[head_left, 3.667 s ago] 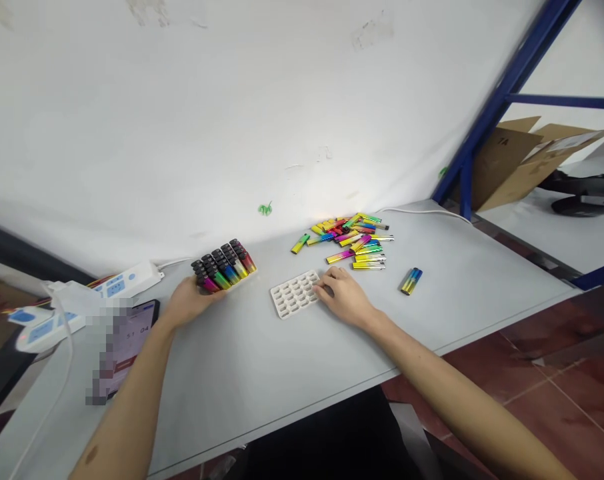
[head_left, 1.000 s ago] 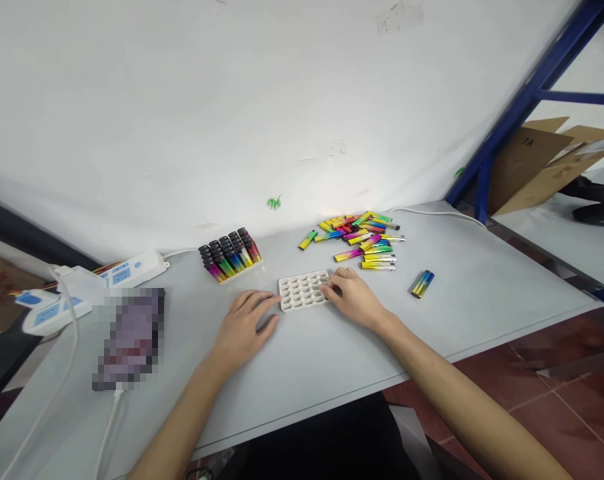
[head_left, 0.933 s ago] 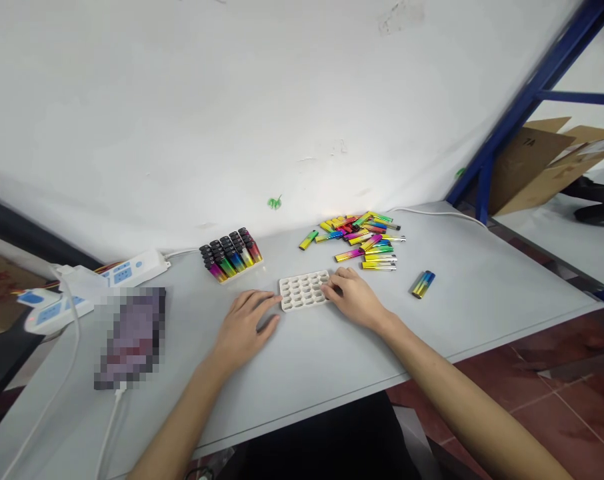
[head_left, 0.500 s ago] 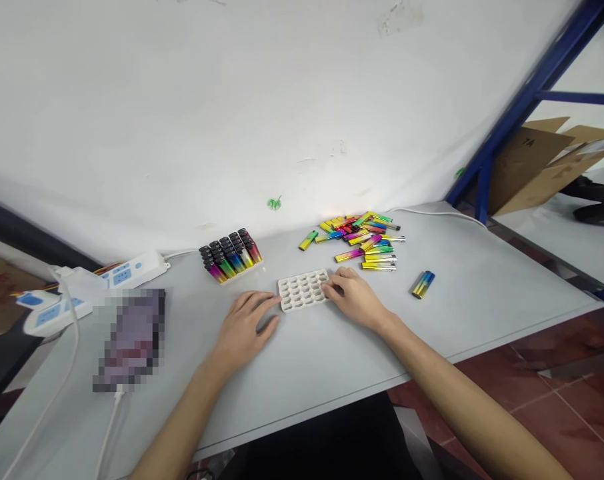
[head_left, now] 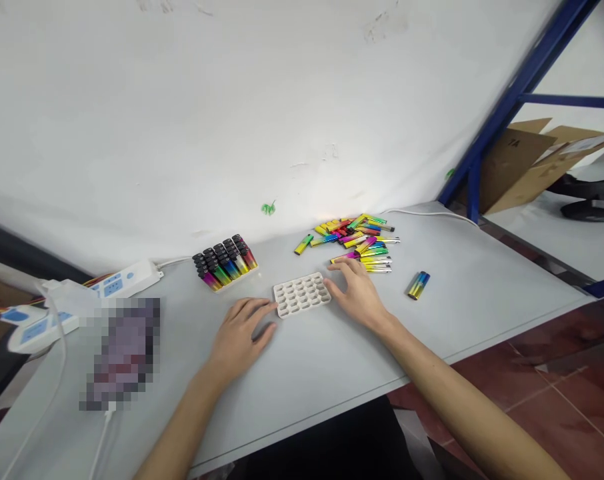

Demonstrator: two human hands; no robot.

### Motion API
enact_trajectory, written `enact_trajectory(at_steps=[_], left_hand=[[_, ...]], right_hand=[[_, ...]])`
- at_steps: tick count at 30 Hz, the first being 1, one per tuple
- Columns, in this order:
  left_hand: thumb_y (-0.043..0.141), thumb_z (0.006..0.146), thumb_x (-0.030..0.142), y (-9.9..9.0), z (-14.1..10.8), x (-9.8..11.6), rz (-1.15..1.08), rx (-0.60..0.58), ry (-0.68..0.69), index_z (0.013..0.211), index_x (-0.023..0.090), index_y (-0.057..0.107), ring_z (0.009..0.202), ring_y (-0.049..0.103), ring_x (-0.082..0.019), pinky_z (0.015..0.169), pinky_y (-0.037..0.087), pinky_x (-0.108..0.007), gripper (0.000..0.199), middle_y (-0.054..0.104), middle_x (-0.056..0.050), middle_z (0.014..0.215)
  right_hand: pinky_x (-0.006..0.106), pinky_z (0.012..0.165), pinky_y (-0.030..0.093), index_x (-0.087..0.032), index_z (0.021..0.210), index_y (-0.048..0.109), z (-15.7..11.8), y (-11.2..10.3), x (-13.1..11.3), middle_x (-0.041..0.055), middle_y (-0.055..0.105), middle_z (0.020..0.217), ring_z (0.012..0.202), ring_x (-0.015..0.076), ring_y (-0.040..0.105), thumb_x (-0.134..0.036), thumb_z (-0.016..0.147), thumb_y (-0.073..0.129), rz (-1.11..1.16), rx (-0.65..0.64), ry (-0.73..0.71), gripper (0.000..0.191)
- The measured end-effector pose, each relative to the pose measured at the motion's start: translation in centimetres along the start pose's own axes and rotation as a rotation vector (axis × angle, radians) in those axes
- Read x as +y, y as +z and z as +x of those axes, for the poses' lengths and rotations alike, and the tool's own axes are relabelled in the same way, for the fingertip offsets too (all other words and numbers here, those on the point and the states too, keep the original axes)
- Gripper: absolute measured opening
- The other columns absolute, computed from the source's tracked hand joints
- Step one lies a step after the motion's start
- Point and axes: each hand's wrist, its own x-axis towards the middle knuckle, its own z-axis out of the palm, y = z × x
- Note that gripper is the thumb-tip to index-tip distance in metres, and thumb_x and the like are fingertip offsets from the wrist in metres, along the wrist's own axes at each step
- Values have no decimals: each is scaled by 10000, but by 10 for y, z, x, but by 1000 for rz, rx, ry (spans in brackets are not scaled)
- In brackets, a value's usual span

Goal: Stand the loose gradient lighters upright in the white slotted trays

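A white tray with rows of slots lies on the grey table, its slots bare. My left hand rests at the tray's left edge, fingers apart, the index fingertip touching or nearly touching it. Just past the right edge is my right hand, thumb and fingers spread with nothing visible between them. Behind it lies a pile of shiny multicoloured lighters, partly covered by the fingers. One blue and yellow lighter lies apart on the right. Upright black-topped lighters fill a second tray at back left.
A power strip with cables sits at the left, near a blurred-out device with a white cable. The wall borders the table's back. A blue metal frame and cardboard boxes stand at the right.
My right hand has drawn off the tray's right side, and its fingers have opened and reach toward the pile. My left hand stays by the tray. The view has shifted slightly.
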Motion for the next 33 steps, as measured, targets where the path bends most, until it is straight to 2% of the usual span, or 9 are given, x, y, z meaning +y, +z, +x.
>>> enact_trajectory(at_steps=[4,6,8,10,25,33], left_hand=[[551,971,299,0,0,0,0,-1,-4,1281,270,626,1214,528,-252,1035,472,-440,321,657,-42,1268],[558,967,302,0,-1,0,-2,0,-9,1275,272,629,1213,530,-252,1032,475,-441,318,660,-40,1264],[560,966,305,1,-2,0,-3,0,-12,1274,275,630,1214,531,-252,1030,477,-443,317,659,-39,1267],[554,969,304,1,-2,0,-6,-1,-11,1277,275,628,1215,532,-252,1029,479,-444,318,658,-42,1272],[557,968,299,2,-1,-1,-18,8,-2,1282,280,622,1218,529,-254,1030,475,-447,321,656,-43,1270],[556,973,300,3,-2,-4,-20,7,4,1295,279,617,1219,528,-254,1033,475,-460,328,654,-48,1282]], right_hand=[[539,1205,281,-187,1438,532,-1,-2,-2,141,415,1561,1482,348,285,-568,881,614,-74,-10,-7,680],[568,1228,211,-203,1527,430,-2,-3,-3,125,305,1634,1531,360,172,-643,864,594,-99,-39,10,813],[586,1230,181,-228,1574,351,-2,-4,-4,108,242,1664,1542,364,136,-683,860,568,-117,-68,36,874],[595,1228,175,-240,1591,315,-2,-4,-4,102,216,1674,1544,368,124,-699,859,557,-131,-86,53,897],[591,1234,145,-220,1592,318,-1,-5,-4,100,167,1687,1553,364,88,-730,862,520,-150,-111,82,913],[601,1230,137,-203,1578,348,0,-5,-3,128,196,1677,1548,378,103,-721,864,529,-180,-104,91,901]])
